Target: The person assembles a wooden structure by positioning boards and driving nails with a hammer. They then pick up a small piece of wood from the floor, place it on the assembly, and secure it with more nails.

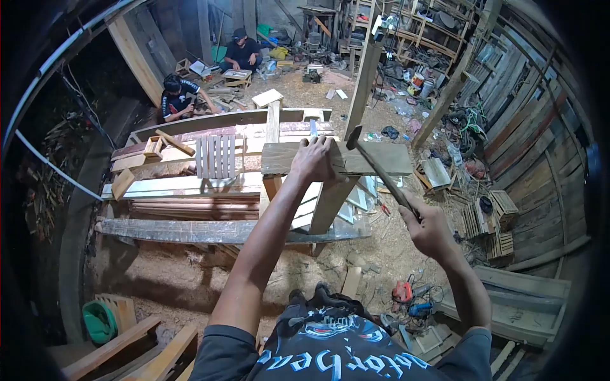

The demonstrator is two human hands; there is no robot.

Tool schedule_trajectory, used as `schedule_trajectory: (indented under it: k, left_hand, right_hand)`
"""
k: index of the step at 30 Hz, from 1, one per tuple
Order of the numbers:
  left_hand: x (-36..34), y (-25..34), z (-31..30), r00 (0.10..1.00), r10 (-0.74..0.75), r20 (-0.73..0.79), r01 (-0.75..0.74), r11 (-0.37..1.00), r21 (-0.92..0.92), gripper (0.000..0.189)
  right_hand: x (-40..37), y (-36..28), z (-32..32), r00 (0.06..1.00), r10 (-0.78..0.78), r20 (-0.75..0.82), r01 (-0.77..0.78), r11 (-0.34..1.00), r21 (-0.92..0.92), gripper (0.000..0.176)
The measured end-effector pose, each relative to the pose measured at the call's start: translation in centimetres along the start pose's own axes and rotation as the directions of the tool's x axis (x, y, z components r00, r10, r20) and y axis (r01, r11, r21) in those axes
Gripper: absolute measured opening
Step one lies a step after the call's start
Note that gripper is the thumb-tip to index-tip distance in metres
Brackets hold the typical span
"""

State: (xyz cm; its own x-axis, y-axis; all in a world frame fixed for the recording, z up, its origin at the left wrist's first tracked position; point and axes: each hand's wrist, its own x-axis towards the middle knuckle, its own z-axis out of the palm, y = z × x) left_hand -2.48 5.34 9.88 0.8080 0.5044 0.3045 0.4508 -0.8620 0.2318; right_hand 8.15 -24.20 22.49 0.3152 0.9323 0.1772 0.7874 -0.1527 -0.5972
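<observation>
My left hand (313,160) is curled closed on top of a thick wooden beam (382,159), which lies crosswise over the workbench. A slim pale piece (313,127) shows just past its knuckles; I cannot tell what the fingers hold. In my right hand (429,227) is a hammer (384,174), gripped near the handle's lower end. The dark hammer head is raised by the beam's far edge, right of my left hand. Below the beam, a wooden upright (333,204) slants down toward the bench.
A slatted wooden piece (216,157) and a small wooden box (153,147) are on the bench at left. Two people (180,98) (242,51) sit beyond it. A post (365,73) rises behind the beam. Power tools (412,295) lie on the shavings-strewn floor at right.
</observation>
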Motion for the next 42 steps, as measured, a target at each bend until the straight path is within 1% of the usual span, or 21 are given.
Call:
schedule_trajectory:
  k: [2,4,5,8,9,14,16,17,18,20,21,24,25,26,29,34,36,37,39,40,42]
  left_hand:
    - [0.2,0.3,-0.6,0.999,-0.002,0.041,0.002,1.000,0.013,0.104]
    - [0.9,0.3,-1.0,0.997,-0.019,0.075,0.018,1.000,0.018,0.104]
    - [0.9,0.4,-1.1,0.995,-0.029,0.100,0.029,1.000,0.005,0.104]
    - [0.3,0.4,-1.0,0.987,-0.049,0.155,0.053,0.998,-0.022,0.105]
    - [0.2,0.3,-0.9,0.989,-0.043,0.143,0.047,0.998,-0.028,0.106]
    - [0.3,0.3,-0.6,0.997,-0.025,0.066,0.026,1.000,-0.012,0.111]
    - [0.2,0.6,-1.3,0.995,-0.029,0.094,0.032,0.999,-0.033,0.116]
    - [0.0,0.7,-1.3,0.995,-0.034,0.095,0.038,0.999,-0.036,0.116]
    - [0.1,0.7,-1.5,0.991,-0.041,0.126,0.047,0.998,-0.045,0.116]
    - [0.3,0.7,-1.8,0.988,-0.050,0.148,0.058,0.997,-0.048,0.117]
    - [0.3,0.8,-1.7,0.990,-0.042,0.138,0.045,0.999,-0.018,0.117]
    - [0.1,0.5,-1.3,0.988,-0.043,0.146,0.046,0.999,-0.015,0.117]
    - [0.1,0.4,-1.2,0.991,-0.036,0.131,0.041,0.999,-0.032,0.117]
    - [0.3,0.3,-1.1,0.993,-0.026,0.113,0.032,0.998,-0.046,0.118]
    - [0.4,0.7,-1.3,0.994,-0.038,0.098,0.040,0.999,-0.021,0.112]
    - [0.8,-0.6,0.5,0.995,-0.031,0.093,0.033,0.999,-0.027,0.107]
    - [0.5,-0.8,0.6,0.999,0.018,0.030,-0.018,1.000,0.017,0.106]
    - [0.3,-0.2,0.3,1.000,-0.001,0.012,0.001,1.000,-0.022,0.107]
    - [0.2,0.2,-0.5,0.999,-0.021,0.040,0.022,0.999,-0.022,0.109]
    - [0.2,0.4,-0.7,0.997,-0.041,0.069,0.043,0.999,-0.023,0.110]
    - [0.7,0.3,-0.9,0.996,-0.044,0.081,0.044,0.999,-0.005,0.118]
  right_hand:
    - [-0.1,0.2,0.2,1.000,-0.017,-0.008,0.017,1.000,-0.017,0.040]
    - [-0.7,-0.3,1.1,0.989,0.124,-0.081,-0.118,0.990,0.074,0.037]
    - [-0.9,0.1,1.5,0.994,-0.040,-0.106,0.046,0.998,0.050,0.037]
    - [-1.0,2.4,0.9,0.991,-0.135,0.005,0.135,0.990,-0.038,0.036]
    - [-1.1,0.7,0.2,0.998,-0.055,0.012,0.055,0.998,-0.011,0.038]
    - [0.0,0.3,-0.7,0.999,-0.045,0.021,0.045,0.999,-0.030,0.038]
    - [0.3,-1.2,-0.4,0.981,0.136,-0.137,-0.139,0.990,-0.009,0.040]
    - [-0.1,1.2,1.3,0.970,0.004,-0.244,0.021,0.995,0.100,0.039]
    - [-0.4,2.5,1.9,0.970,-0.002,-0.241,0.027,0.995,0.098,0.039]
    - [-0.6,3.8,2.3,0.977,-0.208,-0.036,0.207,0.977,-0.043,0.039]
    - [-0.7,2.1,1.2,0.999,-0.046,0.021,0.046,0.999,-0.007,0.038]
    - [-0.8,0.5,0.4,0.995,0.102,0.018,-0.101,0.993,-0.060,0.037]
    - [-0.4,1.8,1.0,0.988,-0.142,-0.065,0.141,0.990,-0.015,0.037]
    - [-0.4,1.7,0.9,0.988,-0.137,-0.070,0.137,0.991,-0.014,0.037]
    - [0.1,0.2,0.5,0.987,0.019,-0.158,-0.012,0.999,0.041,0.041]
    - [-0.1,1.1,0.8,0.985,-0.162,0.059,0.165,0.985,-0.058,0.041]
    - [-0.4,-0.5,0.1,0.995,0.084,0.049,-0.083,0.996,-0.024,0.041]
    - [-0.5,0.4,0.4,0.995,0.089,0.055,-0.088,0.996,-0.023,0.041]
    - [0.1,2.5,1.0,0.957,-0.289,-0.034,0.284,0.952,-0.114,0.040]
    - [0.2,2.4,0.9,0.957,-0.286,-0.037,0.281,0.953,-0.115,0.040]
    - [0.9,1.6,0.6,0.979,-0.043,-0.200,0.048,0.999,0.021,0.039]
